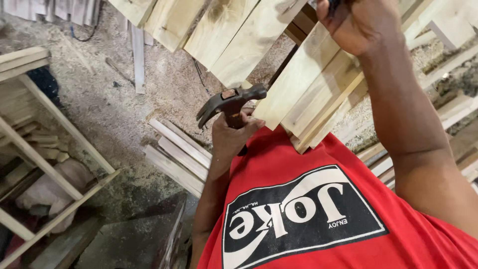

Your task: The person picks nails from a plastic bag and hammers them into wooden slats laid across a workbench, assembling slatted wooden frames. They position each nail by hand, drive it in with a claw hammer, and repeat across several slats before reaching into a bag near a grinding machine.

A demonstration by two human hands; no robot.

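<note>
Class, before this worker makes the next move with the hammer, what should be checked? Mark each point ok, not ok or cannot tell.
1. Left hand closed firmly round the claw hammer: ok.
2. Grip position: the hand sits right under the hammer head, probably too high for a full swing: not ok.
3. Right hand fisted on a dark object at the planks: what the object is, cannot tell.
4. Nail in place: cannot tell.
5. Footing: sawdust-covered floor with loose slats: not ok.
</note>
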